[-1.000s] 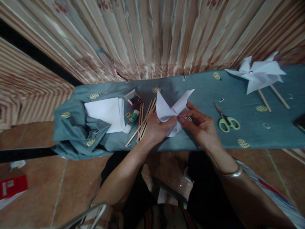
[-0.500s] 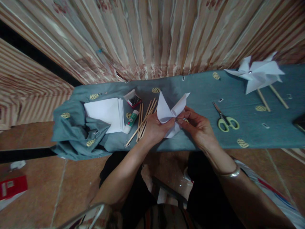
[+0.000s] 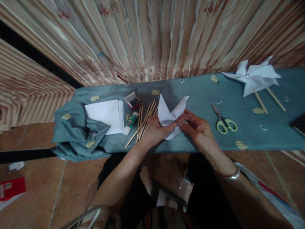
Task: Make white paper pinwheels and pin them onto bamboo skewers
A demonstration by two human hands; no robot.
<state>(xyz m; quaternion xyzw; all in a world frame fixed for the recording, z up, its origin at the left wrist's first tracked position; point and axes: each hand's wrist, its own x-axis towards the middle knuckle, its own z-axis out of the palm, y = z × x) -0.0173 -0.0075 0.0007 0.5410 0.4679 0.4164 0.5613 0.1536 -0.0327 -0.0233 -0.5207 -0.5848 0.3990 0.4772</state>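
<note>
A white paper pinwheel (image 3: 166, 113) with folded blades is held over the middle of the cloth-covered table. My left hand (image 3: 155, 129) grips it from the left, thumb pressed near its centre. From the right, my right hand (image 3: 195, 126) pinches at the same centre with thumb and fingertips; anything small between them is too hidden to make out. Just left of my left hand lie several thin wooden sticks (image 3: 142, 122), partly under that hand. A green and white glue stick (image 3: 131, 123) and an open small box (image 3: 132, 101) of dark pins are beside them.
A stack of white paper (image 3: 105, 114) lies at the left by bunched cloth. Green-handled scissors (image 3: 224, 122) rest right of my hands. Finished paper pinwheels (image 3: 258, 76) on sticks lie at the far right. A striped curtain (image 3: 152, 38) hangs behind the table (image 3: 202, 92).
Both hands stay at the pinwheel's centre, with only slight finger movement. The pinwheel is tilted a little differently. The whole view has shifted slightly.
</note>
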